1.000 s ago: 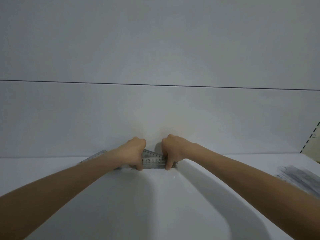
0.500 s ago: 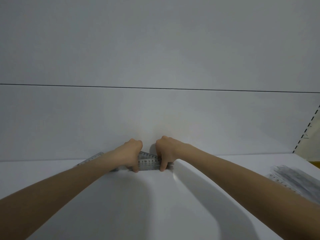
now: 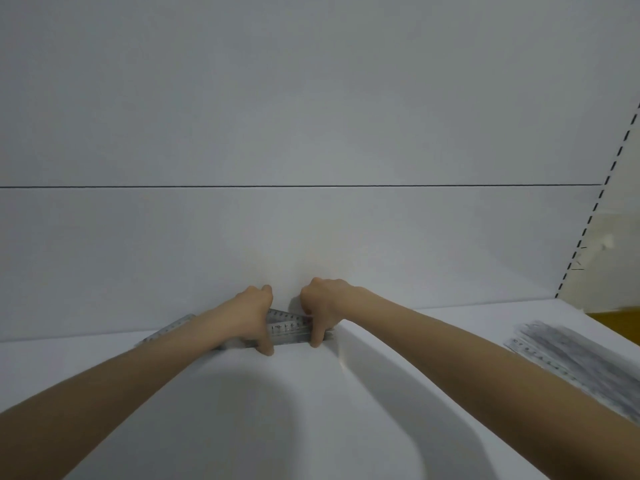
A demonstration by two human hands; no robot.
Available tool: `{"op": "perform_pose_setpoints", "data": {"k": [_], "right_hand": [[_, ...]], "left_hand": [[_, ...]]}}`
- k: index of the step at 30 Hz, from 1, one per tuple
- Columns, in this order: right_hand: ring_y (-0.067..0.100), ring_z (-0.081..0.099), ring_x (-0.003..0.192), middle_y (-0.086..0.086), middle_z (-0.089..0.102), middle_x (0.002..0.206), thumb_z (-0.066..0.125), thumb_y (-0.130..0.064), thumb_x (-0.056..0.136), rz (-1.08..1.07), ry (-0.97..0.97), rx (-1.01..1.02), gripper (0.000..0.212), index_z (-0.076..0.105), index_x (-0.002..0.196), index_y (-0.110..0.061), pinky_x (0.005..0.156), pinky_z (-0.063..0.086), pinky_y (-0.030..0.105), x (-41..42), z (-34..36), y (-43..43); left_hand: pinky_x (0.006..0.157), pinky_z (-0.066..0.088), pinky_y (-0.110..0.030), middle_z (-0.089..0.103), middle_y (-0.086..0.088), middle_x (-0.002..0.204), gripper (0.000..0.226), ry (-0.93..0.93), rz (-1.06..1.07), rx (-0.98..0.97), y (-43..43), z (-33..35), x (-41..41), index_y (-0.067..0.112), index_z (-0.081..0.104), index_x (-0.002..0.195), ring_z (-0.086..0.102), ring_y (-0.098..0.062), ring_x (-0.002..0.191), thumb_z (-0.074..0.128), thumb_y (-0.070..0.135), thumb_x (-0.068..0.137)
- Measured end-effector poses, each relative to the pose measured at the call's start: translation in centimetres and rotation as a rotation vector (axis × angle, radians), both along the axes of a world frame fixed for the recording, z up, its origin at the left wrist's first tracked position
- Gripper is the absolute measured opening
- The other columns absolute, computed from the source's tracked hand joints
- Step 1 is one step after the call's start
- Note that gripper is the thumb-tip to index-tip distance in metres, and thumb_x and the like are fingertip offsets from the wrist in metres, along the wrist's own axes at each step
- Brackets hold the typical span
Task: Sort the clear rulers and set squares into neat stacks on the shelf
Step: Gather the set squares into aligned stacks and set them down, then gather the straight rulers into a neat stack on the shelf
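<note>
A stack of clear set squares (image 3: 290, 327) lies flat at the back of the white shelf (image 3: 311, 410), against the rear wall. My left hand (image 3: 251, 313) grips its left part, thumb down on the front edge. My right hand (image 3: 320, 306) grips its right part the same way. A corner of the stack (image 3: 169, 329) sticks out to the left of my left forearm. A second pile of clear rulers (image 3: 575, 358) lies on the shelf at the right, apart from both hands.
The white back panel (image 3: 311, 237) rises directly behind the stack. A slotted shelf upright (image 3: 588, 220) runs up at the right, with a yellow surface (image 3: 616, 317) beyond the shelf's right end.
Both hands keep their hold on the set squares at the back wall; only the view has shifted slightly, showing more of the ruler pile and the upright at the right.
</note>
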State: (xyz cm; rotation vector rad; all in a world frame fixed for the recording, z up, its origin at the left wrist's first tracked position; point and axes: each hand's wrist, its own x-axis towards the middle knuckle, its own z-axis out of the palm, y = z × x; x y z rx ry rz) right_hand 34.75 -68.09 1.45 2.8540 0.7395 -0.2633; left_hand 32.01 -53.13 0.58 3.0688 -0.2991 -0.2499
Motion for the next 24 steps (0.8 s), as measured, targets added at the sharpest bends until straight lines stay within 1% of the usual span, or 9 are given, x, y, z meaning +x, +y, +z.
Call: {"op": "perform_pose_setpoints", "data": {"k": [2, 4, 5, 8, 12, 14, 18, 21, 24], "right_hand": [[0.021, 0.057, 0.078, 0.001, 0.058, 0.082, 0.080, -0.046, 0.067, 0.006, -0.011, -0.015, 0.047, 0.064, 0.094, -0.011, 0.055, 0.040, 0.024, -0.4, 0.2, -0.5], [0.024, 0.059, 0.092, 0.004, 0.061, 0.104, 0.077, -0.054, 0.068, 0.007, -0.052, -0.017, 0.067, 0.061, 0.117, -0.012, 0.067, 0.045, 0.028, -0.8, 0.4, -1.4], [0.025, 0.059, 0.096, 0.005, 0.061, 0.109, 0.076, -0.058, 0.068, 0.011, -0.085, -0.021, 0.072, 0.059, 0.121, -0.012, 0.071, 0.046, 0.030, -1.1, 0.6, -2.0], [0.028, 0.059, 0.097, 0.008, 0.059, 0.110, 0.068, -0.062, 0.074, 0.009, -0.167, -0.028, 0.073, 0.054, 0.124, -0.011, 0.070, 0.043, 0.032, -1.8, 1.1, -3.8], [0.031, 0.058, 0.102, 0.011, 0.055, 0.117, 0.060, -0.051, 0.087, -0.033, -0.248, 0.012, 0.059, 0.048, 0.130, -0.012, 0.072, 0.042, 0.033, -2.9, 2.5, -6.6], [0.031, 0.059, 0.102, 0.010, 0.056, 0.118, 0.058, -0.046, 0.090, -0.047, -0.275, 0.050, 0.054, 0.047, 0.131, -0.012, 0.073, 0.044, 0.033, -3.7, 3.2, -8.3], [0.025, 0.057, 0.107, 0.003, 0.058, 0.120, 0.056, -0.038, 0.092, -0.066, -0.279, 0.149, 0.052, 0.039, 0.138, -0.021, 0.079, 0.047, 0.035, -5.8, 4.0, -12.8], [0.019, 0.055, 0.107, -0.001, 0.060, 0.116, 0.056, -0.035, 0.092, -0.087, -0.294, 0.219, 0.051, 0.038, 0.139, -0.025, 0.080, 0.046, 0.033, -7.7, 5.0, -17.1], [0.017, 0.057, 0.103, -0.002, 0.061, 0.115, 0.058, -0.034, 0.092, -0.133, -0.307, 0.287, 0.051, 0.038, 0.139, -0.027, 0.084, 0.049, 0.035, -9.6, 5.7, -22.7]], "left_hand": [[0.064, 0.039, -0.028, 0.042, 0.000, 0.088, 0.069, -0.011, 0.004, 0.020, 0.0, 0.6, -0.5, 0.013, 0.030, 0.101, 0.048, -0.021, 0.084, 0.080, 0.047, 0.067], [0.069, 0.039, -0.030, 0.048, -0.007, 0.103, 0.075, -0.065, 0.000, 0.066, 0.2, 1.7, -1.1, 0.011, 0.029, 0.116, 0.049, -0.023, 0.090, 0.070, 0.058, 0.074], [0.070, 0.040, -0.031, 0.048, -0.008, 0.104, 0.079, -0.111, -0.003, 0.078, 0.2, 2.2, -1.3, 0.010, 0.027, 0.124, 0.048, -0.023, 0.089, 0.064, 0.061, 0.077], [0.068, 0.040, -0.033, 0.049, -0.004, 0.099, 0.070, -0.273, -0.039, 0.022, 0.2, 3.5, -1.8, 0.012, 0.027, 0.125, 0.045, -0.022, 0.088, 0.056, 0.061, 0.083], [0.074, 0.047, -0.037, 0.054, -0.007, 0.113, 0.045, -0.423, -0.096, -0.050, -1.1, 4.9, -2.2, 0.014, 0.035, 0.123, 0.049, -0.023, 0.096, 0.052, 0.042, 0.092], [0.081, 0.048, -0.040, 0.054, -0.007, 0.117, 0.040, -0.439, -0.131, -0.090, -2.8, 5.4, -2.6, 0.014, 0.038, 0.124, 0.049, -0.023, 0.102, 0.051, 0.036, 0.093], [0.086, 0.046, -0.038, 0.052, -0.005, 0.123, 0.040, -0.441, -0.240, -0.146, -8.0, 5.8, -3.6, 0.015, 0.040, 0.128, 0.046, -0.022, 0.113, 0.050, 0.032, 0.093], [0.084, 0.045, -0.036, 0.052, -0.003, 0.121, 0.038, -0.453, -0.293, -0.162, -12.5, 6.5, -4.2, 0.016, 0.043, 0.125, 0.044, -0.020, 0.113, 0.051, 0.031, 0.092], [0.080, 0.042, -0.034, 0.051, -0.003, 0.118, 0.037, -0.459, -0.336, -0.179, -17.7, 7.0, -4.5, 0.016, 0.045, 0.124, 0.043, -0.020, 0.112, 0.052, 0.031, 0.091]]}}
